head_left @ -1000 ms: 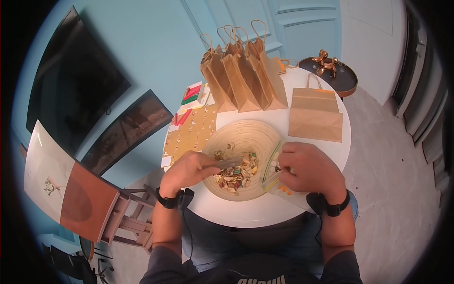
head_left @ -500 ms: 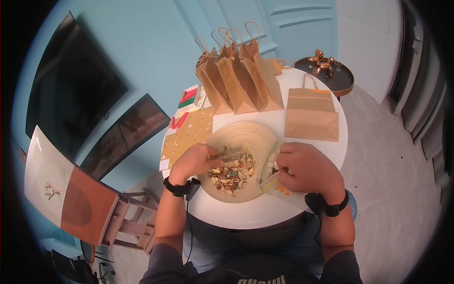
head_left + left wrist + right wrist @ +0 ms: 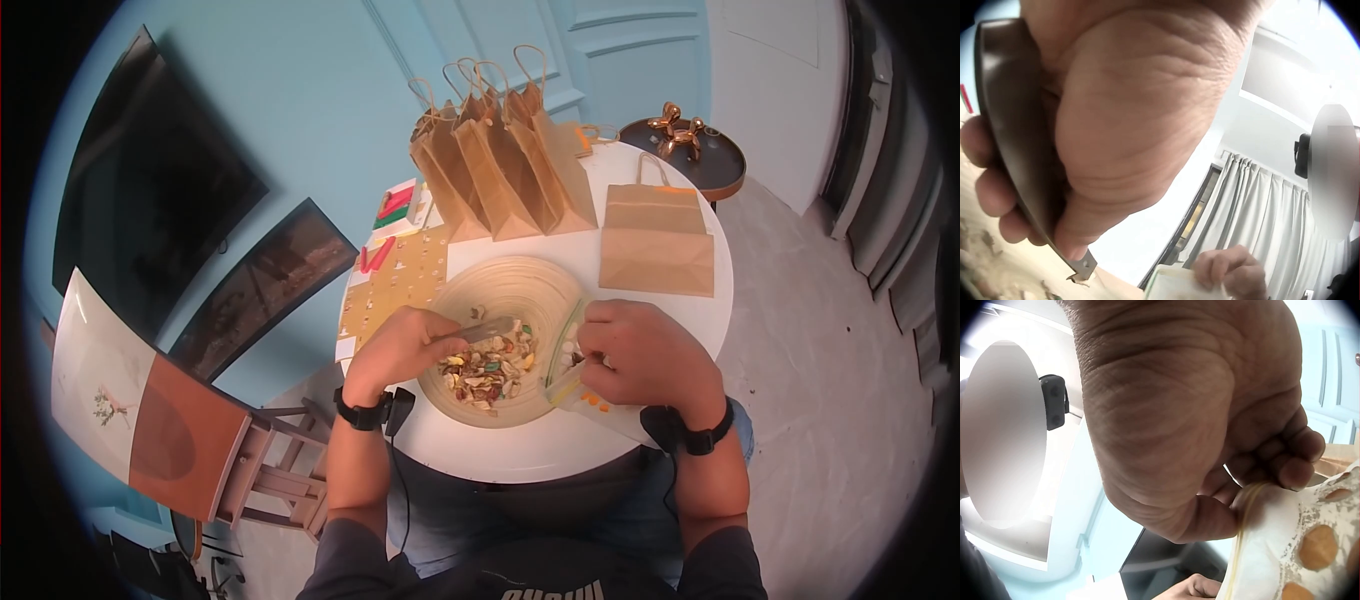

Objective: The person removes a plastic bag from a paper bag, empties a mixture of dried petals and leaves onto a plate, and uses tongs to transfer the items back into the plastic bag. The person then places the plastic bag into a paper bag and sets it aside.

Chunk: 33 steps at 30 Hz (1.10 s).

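Observation:
In the head view my left hand (image 3: pixel 405 348) holds metal tongs (image 3: pixel 484 331) over a round wooden bowl (image 3: pixel 545 275). Dried pieces (image 3: pixel 490 375) of several colours lie in the bowl. The left wrist view shows fingers curled round the tongs (image 3: pixel 1015 125), with a small dried flake (image 3: pixel 1077 279) at their tip. My right hand (image 3: pixel 650 352) pinches the rim of a clear zip bag (image 3: pixel 568 392) at the bowl's right side. Orange spots and a green-yellow seal mark the bag (image 3: pixel 1272 528); it holds pale pieces.
Several brown paper bags (image 3: pixel 500 185) stand behind the bowl; another (image 3: pixel 657 245) lies at the right. Patterned paper (image 3: pixel 400 285) with red and green items (image 3: pixel 397 210) is at the left of the white table (image 3: pixel 500 462). A stool (image 3: pixel 270 465) stands beyond.
My left hand has shifted slightly across the bowl, and the tongs' tips sit a little farther from me over it. My right hand keeps its grip on the bag. The head view has shifted slightly.

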Tool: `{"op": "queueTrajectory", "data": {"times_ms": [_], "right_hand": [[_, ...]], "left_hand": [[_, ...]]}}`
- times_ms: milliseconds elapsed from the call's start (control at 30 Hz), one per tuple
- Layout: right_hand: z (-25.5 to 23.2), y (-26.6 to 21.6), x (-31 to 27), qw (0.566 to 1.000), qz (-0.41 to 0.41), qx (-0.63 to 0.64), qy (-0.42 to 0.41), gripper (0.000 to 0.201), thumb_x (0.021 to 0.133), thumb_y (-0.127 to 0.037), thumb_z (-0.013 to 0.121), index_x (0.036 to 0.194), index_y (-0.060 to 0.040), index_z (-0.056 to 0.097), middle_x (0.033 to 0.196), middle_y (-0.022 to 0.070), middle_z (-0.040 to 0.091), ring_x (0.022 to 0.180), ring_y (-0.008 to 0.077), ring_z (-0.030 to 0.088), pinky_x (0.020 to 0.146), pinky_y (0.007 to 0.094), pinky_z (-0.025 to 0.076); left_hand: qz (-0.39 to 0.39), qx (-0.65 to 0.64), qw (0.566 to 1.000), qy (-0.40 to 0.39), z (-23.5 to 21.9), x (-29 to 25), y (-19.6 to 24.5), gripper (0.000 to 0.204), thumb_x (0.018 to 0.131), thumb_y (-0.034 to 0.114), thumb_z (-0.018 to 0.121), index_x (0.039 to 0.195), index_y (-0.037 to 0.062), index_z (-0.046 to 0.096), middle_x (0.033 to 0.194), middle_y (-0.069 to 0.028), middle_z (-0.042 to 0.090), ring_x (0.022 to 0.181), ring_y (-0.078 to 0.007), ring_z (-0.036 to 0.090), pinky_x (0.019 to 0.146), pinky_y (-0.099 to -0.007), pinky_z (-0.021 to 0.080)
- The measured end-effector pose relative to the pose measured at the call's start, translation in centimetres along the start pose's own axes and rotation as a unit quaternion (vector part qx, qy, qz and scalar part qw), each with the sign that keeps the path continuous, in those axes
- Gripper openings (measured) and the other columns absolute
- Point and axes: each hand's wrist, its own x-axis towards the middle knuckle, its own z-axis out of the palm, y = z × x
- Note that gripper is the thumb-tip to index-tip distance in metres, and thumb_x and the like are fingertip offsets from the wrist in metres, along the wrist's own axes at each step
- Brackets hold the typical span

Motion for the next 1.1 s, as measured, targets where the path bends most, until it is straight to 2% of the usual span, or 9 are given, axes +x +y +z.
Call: {"op": "queueTrajectory", "data": {"times_ms": [133,233,333,433,533,633,833,933,1100], "right_hand": [[0.1,-0.1,0.1,1.0,0.0,-0.005,-0.004,0.019,0.083,-0.011,0.069,0.07,0.0004,0.062,0.081,0.0173,0.064,0.079,0.0412,0.067,0.074,0.0536,0.055],[0.0,-0.1,0.0,1.0,0.008,0.0,-0.008,0.019,0.084,-0.012,0.069,0.071,0.0008,0.063,0.082,0.0171,0.064,0.079,0.0411,0.067,0.074,0.0533,0.055],[-0.2,-0.2,-0.1,1.0,0.013,-0.002,-0.01,0.018,0.084,-0.012,0.069,0.072,0.0008,0.064,0.082,0.0171,0.065,0.079,0.041,0.067,0.074,0.053,0.055],[-0.2,-0.2,-0.2,1.0,0.012,-0.003,-0.008,0.018,0.084,-0.012,0.069,0.072,0.0006,0.064,0.082,0.0173,0.064,0.078,0.041,0.066,0.074,0.0532,0.055],[0.1,-0.2,-0.2,1.0,0.007,-0.005,-0.007,0.019,0.084,-0.012,0.069,0.071,0.0005,0.063,0.082,0.0174,0.064,0.078,0.0411,0.066,0.074,0.0536,0.055],[0.2,-0.2,-0.2,1.0,0.005,-0.008,-0.013,0.019,0.084,-0.012,0.069,0.07,0.0004,0.062,0.081,0.0174,0.063,0.078,0.0413,0.066,0.074,0.0537,0.055],[0.2,-0.4,0.0,1.0,0.006,-0.009,-0.017,0.02,0.083,-0.012,0.069,0.069,0.0005,0.062,0.081,0.0173,0.064,0.077,0.0413,0.066,0.073,0.0535,0.055],[0.4,-0.4,0.2,1.0,0.008,-0.006,-0.014,0.019,0.083,-0.011,0.069,0.07,0.0005,0.062,0.082,0.0173,0.064,0.078,0.0412,0.067,0.074,0.0533,0.055],[0.4,-0.5,0.4,1.0,0.007,-0.005,-0.019,0.018,0.083,-0.011,0.068,0.07,0.0007,0.064,0.082,0.0177,0.065,0.079,0.0413,0.068,0.074,0.0533,0.055]], "left_hand": [[0.08,-0.061,0.995,0.019,-0.1,-1.2,3.9,0.025,0.099,0.021,0.087,0.113,0.0008,0.084,0.093,-0.0212,0.078,0.081,-0.041,0.074,0.076,-0.0431,0.058],[0.087,-0.038,0.994,0.054,0.0,-2.0,4.5,0.036,0.097,0.022,0.093,0.121,-0.0026,0.083,0.096,-0.0181,0.081,0.08,-0.033,0.075,0.073,-0.042,0.058],[0.035,0.011,0.998,0.051,0.0,-3.1,3.4,0.043,0.093,0.024,0.095,0.122,-0.0039,0.082,0.097,-0.0186,0.081,0.082,-0.0337,0.077,0.073,-0.0429,0.059],[0.051,0.069,0.995,0.047,0.7,-5.1,1.0,0.044,0.09,0.025,0.097,0.122,-0.002,0.083,0.098,-0.019,0.081,0.082,-0.0344,0.079,0.074,-0.0436,0.061],[-0.019,0.053,0.998,-0.011,1.2,-7.9,0.8,0.044,0.088,0.027,0.098,0.121,0.0002,0.084,0.097,-0.0188,0.081,0.084,-0.0359,0.081,0.075,-0.0444,0.063],[0.007,0.137,0.99,0.016,2.0,-8.5,0.5,0.044,0.088,0.028,0.097,0.12,0.0017,0.084,0.099,-0.0187,0.082,0.086,-0.0368,0.081,0.077,-0.0448,0.063],[-0.056,0.113,0.992,0.025,2.5,-7.7,-1.3,0.033,0.092,0.028,0.091,0.109,0.0019,0.083,0.096,-0.0201,0.081,0.089,-0.0437,0.078,0.078,-0.0503,0.06],[-0.072,0.104,0.992,-0.007,2.5,-7.2,-2.1,0.038,0.092,0.028,0.094,0.118,0.0019,0.085,0.095,-0.0208,0.083,0.088,-0.0398,0.081,0.08,-0.0464,0.062],[-0.116,0.083,0.99,-0.008,2.4,-7.0,-1.2,0.036,0.096,0.029,0.092,0.119,0.0024,0.086,0.094,-0.0218,0.083,0.086,-0.04,0.08,0.08,-0.0459,0.061]]}}
